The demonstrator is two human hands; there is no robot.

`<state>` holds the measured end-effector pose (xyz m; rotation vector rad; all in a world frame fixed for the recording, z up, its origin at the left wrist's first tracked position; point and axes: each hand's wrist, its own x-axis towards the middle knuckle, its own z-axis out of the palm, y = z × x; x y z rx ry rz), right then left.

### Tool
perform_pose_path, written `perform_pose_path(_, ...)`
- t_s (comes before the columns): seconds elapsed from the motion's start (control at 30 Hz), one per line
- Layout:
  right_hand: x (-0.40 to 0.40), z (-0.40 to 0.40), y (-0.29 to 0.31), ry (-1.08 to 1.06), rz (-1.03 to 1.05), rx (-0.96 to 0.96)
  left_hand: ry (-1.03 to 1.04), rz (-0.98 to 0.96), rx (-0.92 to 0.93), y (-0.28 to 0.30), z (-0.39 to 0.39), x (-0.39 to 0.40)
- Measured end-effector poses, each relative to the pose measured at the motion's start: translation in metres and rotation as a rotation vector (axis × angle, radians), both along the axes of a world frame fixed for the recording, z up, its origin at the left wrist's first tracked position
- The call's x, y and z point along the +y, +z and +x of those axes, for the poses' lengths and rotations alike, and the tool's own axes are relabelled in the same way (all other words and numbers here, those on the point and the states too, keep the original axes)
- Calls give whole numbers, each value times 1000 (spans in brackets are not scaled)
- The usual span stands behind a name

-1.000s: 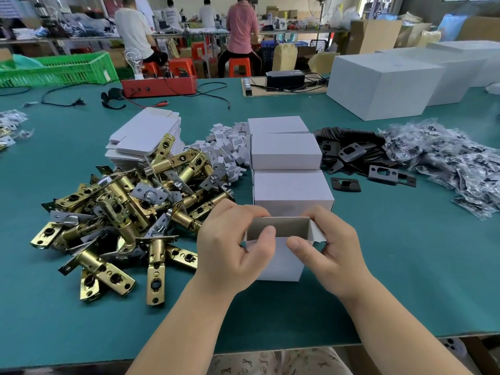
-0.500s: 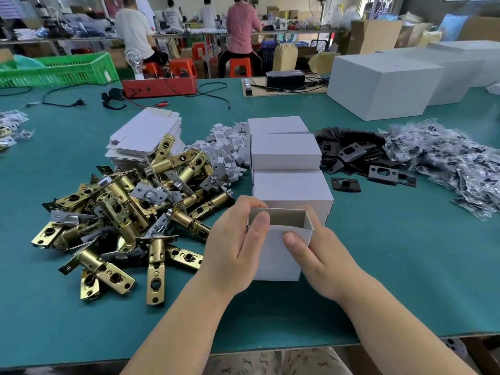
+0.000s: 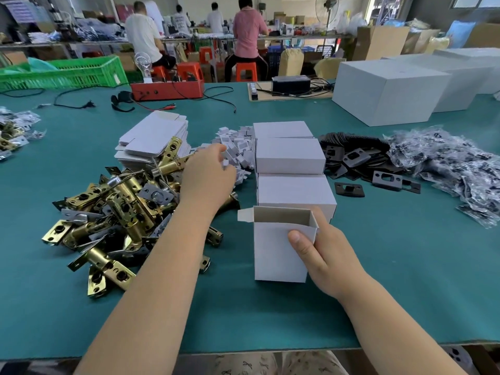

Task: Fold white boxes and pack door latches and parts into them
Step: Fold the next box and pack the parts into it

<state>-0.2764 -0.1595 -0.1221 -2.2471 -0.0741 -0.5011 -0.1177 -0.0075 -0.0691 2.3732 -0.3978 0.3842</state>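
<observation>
An open-topped white box (image 3: 273,255) stands upright on the green table near the front edge. My right hand (image 3: 322,250) grips its right side, thumb on the front face. My left hand (image 3: 209,174) is stretched out over the pile of small white card inserts (image 3: 238,150), fingers loosely curled; whether it holds an insert is hidden. A heap of brass door latches (image 3: 116,209) lies to the left. Three closed white boxes (image 3: 290,155) sit in a row behind the open one.
Flat white box blanks (image 3: 151,136) are stacked behind the latches. Black strike plates (image 3: 357,161) and bagged parts (image 3: 454,163) lie to the right. Large white cartons (image 3: 389,93), a red device (image 3: 167,89) and a green crate (image 3: 62,74) stand farther back.
My left hand has let go of the box and reached forward-left to the pile of white inserts. My right hand has stayed on the box, which now stands with its left flap sticking out.
</observation>
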Motion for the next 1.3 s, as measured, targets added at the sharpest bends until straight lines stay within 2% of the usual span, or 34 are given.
perform_pose_path(0.1,-2,0,-1,-12,12,21,172,302,-15,1,28,-2)
perform_pose_path(0.2,-4,0,-3,-14,11,33,237,566,95,1,47,-1)
perform_pose_path(0.37,-3,0,-2,-7,8,20,238,626,61,-4,60,0)
perform_pose_path(0.53,-3,0,-2,2,15,23,209,505,31,-1,63,10)
perform_pose_path(0.73,-2,0,1,23,28,10,99,118,22,31,42,25)
perform_pose_path(0.87,-1,0,2,28,34,7,-76,-160,-48,52,9,24)
perform_pose_path(1.0,-1,-1,2,10,26,2,-326,-442,-2,73,-33,17)
perform_pose_path(1.07,0,-1,2,11,15,-15,-516,-493,64,80,-48,16)
perform_pose_path(1.17,0,-1,1,20,20,-39,-738,-444,152,78,-62,13)
perform_pose_path(1.3,-1,0,1,-17,-23,-10,-804,-362,169,68,-69,9)
